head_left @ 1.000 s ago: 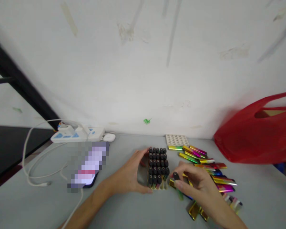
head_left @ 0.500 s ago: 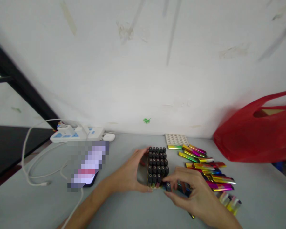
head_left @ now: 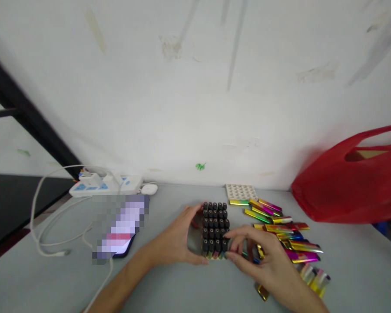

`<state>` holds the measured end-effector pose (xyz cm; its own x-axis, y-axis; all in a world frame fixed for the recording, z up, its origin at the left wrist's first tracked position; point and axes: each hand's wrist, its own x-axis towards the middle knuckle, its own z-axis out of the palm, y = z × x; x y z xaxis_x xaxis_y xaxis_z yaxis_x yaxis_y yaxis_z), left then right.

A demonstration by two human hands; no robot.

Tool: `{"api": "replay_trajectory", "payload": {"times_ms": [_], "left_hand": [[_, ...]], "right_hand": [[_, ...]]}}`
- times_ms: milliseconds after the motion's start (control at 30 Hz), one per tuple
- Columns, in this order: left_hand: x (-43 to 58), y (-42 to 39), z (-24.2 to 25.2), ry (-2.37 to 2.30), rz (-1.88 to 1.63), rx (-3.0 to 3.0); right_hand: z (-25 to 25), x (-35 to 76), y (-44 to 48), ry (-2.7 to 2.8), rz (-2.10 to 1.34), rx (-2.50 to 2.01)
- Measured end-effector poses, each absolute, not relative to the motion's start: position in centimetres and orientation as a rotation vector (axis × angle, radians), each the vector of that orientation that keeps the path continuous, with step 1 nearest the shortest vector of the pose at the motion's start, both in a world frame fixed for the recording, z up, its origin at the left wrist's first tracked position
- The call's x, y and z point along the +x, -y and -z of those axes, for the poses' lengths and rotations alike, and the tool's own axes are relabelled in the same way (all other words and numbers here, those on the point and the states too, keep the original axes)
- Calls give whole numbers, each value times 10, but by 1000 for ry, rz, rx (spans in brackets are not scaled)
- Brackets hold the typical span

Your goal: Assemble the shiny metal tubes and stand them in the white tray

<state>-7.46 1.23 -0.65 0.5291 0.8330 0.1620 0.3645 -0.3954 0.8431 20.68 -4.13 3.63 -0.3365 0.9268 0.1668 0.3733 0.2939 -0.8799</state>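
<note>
A block of upright black-topped lighters (head_left: 215, 224) stands in close rows on the table, the front row's coloured bodies showing below. My left hand (head_left: 176, 239) braces its left side, fingertips at the back corner and thumb at the front corner, with a gap at the palm. At the front right corner my right hand (head_left: 260, 256) pinches a lighter (head_left: 224, 245) between thumb and fingers, in line with the front row. Right of it lie loose shiny lighters (head_left: 288, 230) in gold, red, green and purple. A gold-ended piece (head_left: 262, 292) lies partly under my right hand.
A white tray with a grid of holes (head_left: 241, 191) lies near the wall. Two yellow-and-clear lighters (head_left: 316, 278) lie front right. At right stands a red bag (head_left: 342, 187). Leftward are a phone (head_left: 127, 226), a power strip (head_left: 107, 186), a white case (head_left: 149, 189) and a cable (head_left: 34, 217).
My right hand has brought the pinched lighter left and back, from just outside the block into its front row. The gold-ended piece shows more. My left hand stays at the block.
</note>
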Motion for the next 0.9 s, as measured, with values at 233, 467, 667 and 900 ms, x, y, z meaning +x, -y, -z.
{"api": "replay_trajectory", "payload": {"times_ms": [233,467,667,900], "left_hand": [[-74,-13,8,-1014,-713,1958],[-74,-12,7,-988,-742,1947],[-73,-12,5,-971,-757,1950],[-72,-13,5,-997,-725,1955]], "right_hand": [[-15,225,23,1739,-421,-1463],[12,247,11,1914,245,-1772],[16,243,14,2013,384,-1882],[19,240,12,2076,169,-1708]]}}
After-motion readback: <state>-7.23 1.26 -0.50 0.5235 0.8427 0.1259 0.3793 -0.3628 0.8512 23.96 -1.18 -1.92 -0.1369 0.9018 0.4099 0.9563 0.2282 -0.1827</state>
